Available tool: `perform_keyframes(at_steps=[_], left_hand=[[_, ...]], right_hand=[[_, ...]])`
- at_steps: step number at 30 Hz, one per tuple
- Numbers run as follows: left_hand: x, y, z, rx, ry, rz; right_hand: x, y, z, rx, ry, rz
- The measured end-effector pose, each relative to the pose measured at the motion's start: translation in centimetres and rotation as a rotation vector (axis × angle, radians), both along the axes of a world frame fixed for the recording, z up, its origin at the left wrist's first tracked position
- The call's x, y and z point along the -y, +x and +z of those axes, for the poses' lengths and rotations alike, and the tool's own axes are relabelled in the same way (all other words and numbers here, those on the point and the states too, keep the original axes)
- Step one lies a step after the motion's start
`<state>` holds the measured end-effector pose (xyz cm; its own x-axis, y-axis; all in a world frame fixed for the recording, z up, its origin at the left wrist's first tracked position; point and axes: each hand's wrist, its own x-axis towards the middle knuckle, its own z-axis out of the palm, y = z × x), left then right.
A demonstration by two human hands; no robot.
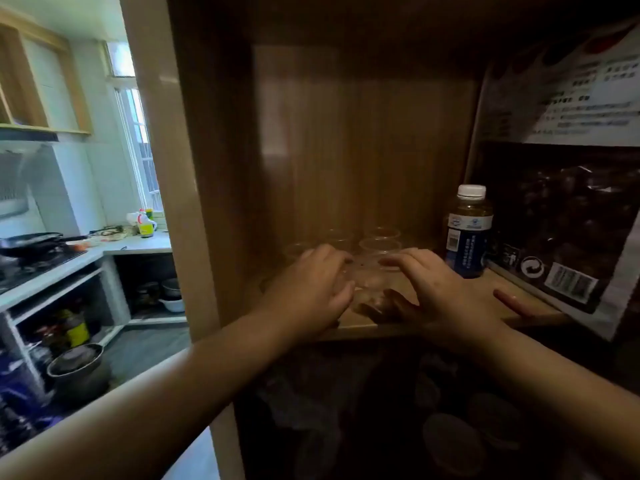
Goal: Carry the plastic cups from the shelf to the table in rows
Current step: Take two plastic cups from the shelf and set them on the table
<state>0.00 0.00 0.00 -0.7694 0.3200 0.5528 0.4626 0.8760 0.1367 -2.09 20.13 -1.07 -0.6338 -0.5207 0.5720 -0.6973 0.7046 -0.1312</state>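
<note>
The plastic cups (367, 258) stand on the wooden shelf (356, 328) inside a dark cabinet, grouped in the middle, and they are clear, so in this dim light we see mostly their rims. The nearest one (367, 284) is between our two hands, close to the front edge of the shelf; the others stand behind it, toward the back wall. Our left hand (311, 289) comes from the left side and our right hand (440, 292) from the right, both with curved, spread fingers around this nearest cup. The fingers seem to touch its wall, but the picture is blurred and the plastic is transparent, so we cannot tell if the hands already grip it or only surround it.

We judge that the step is to take cups from the front of the group. To do it well, we should press softly, because such thin plastic probably bends and can slip out when squeezed. It is better to hold low on the wall, lift straight up a little, and then draw the cup toward us, so the rear ones are not pushed over. A bottle (467, 233) with a white cap stands just beside our right hand, and a large dark package (561, 216) leans behind it; the right elbow should stay in, so we do not knock the bottle. The table is not in view here.
</note>
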Motion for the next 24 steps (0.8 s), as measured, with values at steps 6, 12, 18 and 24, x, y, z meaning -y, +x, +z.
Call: perform_keyframes(at_steps=[6,12,18,24], left_hand=[[-0.1,-0.1,-0.1,-0.022,0.034,0.008],[0.0,0.8,-0.1,-0.063,0.036,-0.005],[0.7,3.5,0.4,-0.079,0.051,-0.015],[3.2,7.9,0.1,-0.142,0.059,0.031]], right_hand=[[0.1,-0.9,-0.4,-0.078,0.025,0.000],[-0.2,-0.1,0.2,-0.114,0.025,0.025],[0.3,2.0,0.9,-0.143,0.037,0.050],[2.9,5.2,1.3,-0.178,0.062,0.114]])
